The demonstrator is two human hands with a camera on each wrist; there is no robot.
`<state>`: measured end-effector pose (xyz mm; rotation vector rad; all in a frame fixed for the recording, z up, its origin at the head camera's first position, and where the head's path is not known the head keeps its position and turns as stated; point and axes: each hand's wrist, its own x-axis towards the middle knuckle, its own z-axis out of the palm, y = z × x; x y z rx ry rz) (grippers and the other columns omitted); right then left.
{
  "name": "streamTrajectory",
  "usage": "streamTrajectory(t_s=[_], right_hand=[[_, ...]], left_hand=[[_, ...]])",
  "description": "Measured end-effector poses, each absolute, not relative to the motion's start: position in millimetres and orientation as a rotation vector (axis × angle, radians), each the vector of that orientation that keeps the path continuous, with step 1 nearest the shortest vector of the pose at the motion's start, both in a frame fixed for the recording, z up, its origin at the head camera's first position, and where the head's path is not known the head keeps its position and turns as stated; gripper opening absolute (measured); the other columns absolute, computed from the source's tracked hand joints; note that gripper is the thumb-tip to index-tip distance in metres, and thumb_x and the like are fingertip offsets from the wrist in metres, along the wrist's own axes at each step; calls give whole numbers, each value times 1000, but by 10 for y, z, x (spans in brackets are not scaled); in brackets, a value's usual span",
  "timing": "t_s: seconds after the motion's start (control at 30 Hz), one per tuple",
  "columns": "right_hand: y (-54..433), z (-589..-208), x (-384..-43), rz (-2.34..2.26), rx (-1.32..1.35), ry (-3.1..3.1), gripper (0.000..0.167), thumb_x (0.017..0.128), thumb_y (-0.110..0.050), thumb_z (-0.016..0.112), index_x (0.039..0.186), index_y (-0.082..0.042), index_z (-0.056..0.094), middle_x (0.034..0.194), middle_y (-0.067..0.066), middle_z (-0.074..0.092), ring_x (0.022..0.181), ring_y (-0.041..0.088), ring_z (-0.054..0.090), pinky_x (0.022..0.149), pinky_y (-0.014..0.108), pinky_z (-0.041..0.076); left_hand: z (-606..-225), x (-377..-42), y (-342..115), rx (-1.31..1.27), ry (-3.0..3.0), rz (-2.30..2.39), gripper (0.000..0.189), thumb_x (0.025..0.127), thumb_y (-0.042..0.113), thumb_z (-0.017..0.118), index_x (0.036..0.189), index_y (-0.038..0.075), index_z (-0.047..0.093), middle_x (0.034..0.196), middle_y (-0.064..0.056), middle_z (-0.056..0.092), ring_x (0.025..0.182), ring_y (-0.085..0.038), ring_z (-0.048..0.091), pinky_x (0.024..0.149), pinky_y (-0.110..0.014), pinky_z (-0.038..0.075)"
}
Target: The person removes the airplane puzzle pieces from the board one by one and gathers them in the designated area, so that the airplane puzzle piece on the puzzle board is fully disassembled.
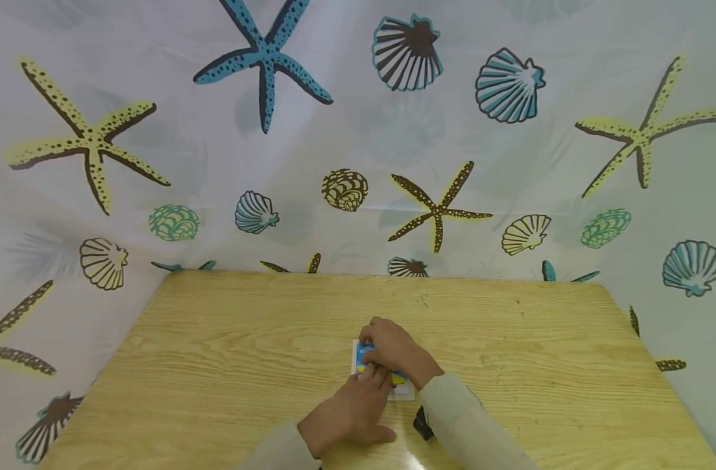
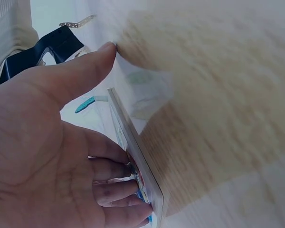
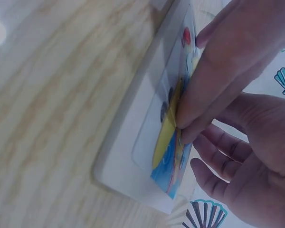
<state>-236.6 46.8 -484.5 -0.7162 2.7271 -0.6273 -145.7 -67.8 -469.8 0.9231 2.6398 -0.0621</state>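
Note:
A thin white-bordered board with a blue and yellow picture lies flat on the wooden table. My left hand rests its extended fingers on the picture's near part, the thumb held out to the side, as the left wrist view shows. Over the far part is my right hand, its fingers loosely bent and its thumb apart from them, with fingertips at the picture. Between them the hands cover much of the picture. In the right wrist view the left fingers overlap part of the right hand.
The wood-grain table extends to both sides of the board. Behind it and along its sides hangs a pale curtain printed with starfish and shells. A black bracket sits by the right sleeve.

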Motion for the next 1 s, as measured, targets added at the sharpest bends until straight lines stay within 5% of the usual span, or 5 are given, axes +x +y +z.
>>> streamTrajectory(t_s=[0.23,0.47,0.73,1.0], right_hand=[[433,-4817,-2393,-635,-680,2696,27,85,-21,72,109,-10,66,105,1,57,87,13,53,83,30,48],[416,-4813,-2443,-643,-651,2652,25,83,-18,74,104,-9,65,106,3,60,87,14,55,82,30,49],[404,-4803,-2451,-637,-661,2660,23,82,-14,74,102,-8,65,104,3,62,85,14,55,80,30,49],[404,-4786,-2451,-637,-679,2684,22,80,-13,74,100,-10,67,100,1,65,85,14,56,79,30,49]], left_hand=[[-4727,-1463,-668,910,2661,-85,88,88,56,56,148,1,25,159,-12,16,146,-29,16,103,-49,41],[-4795,-1465,-694,1164,2858,-388,44,96,20,55,135,3,48,144,-8,43,125,-22,43,80,-30,55],[-4836,-1484,-717,1198,2854,-384,43,95,18,57,134,3,49,142,-7,46,122,-21,43,80,-24,54],[-4794,-1498,-690,1105,2802,-337,48,94,23,55,137,4,45,148,-7,38,127,-24,39,87,-39,52]])
